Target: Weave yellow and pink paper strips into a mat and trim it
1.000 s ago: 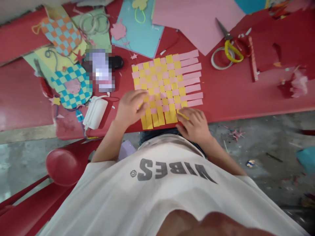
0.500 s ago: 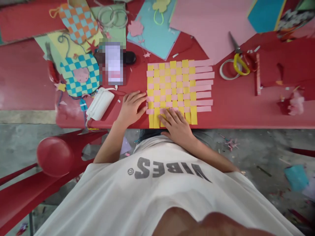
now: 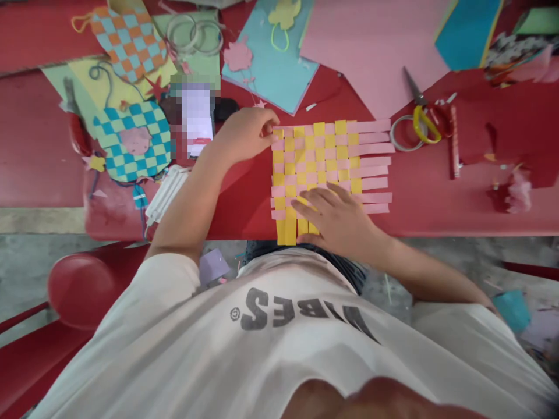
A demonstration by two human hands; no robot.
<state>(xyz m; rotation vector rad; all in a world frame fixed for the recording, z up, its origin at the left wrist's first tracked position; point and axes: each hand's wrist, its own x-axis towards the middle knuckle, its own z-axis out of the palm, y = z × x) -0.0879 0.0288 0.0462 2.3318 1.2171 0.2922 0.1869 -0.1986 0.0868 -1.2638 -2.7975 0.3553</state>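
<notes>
A woven paper mat (image 3: 323,156) of pink and yellow strips lies on the red table. Loose pink strip ends stick out on its right side, and yellow ends point toward me at the bottom. My left hand (image 3: 251,132) is at the mat's upper left corner, its fingers curled together around the end of the top pink strip. The fingertips there are partly hidden. Lying on the lower middle of the weave is my right hand (image 3: 338,212), fingers stretched and slightly apart, covering some of the yellow strips.
Left of the mat are a phone (image 3: 196,116), a white power bank (image 3: 168,192) and a teal-green woven piece (image 3: 131,139). To its right lie scissors (image 3: 421,113) and a tape roll (image 3: 402,132). Pink paper (image 3: 371,46) spreads behind. The table's front edge (image 3: 458,235) runs close to my body.
My left hand has moved up from the mat's lower left side to its upper left corner, and its fingers have curled. My right hand has shifted slightly right on the weave.
</notes>
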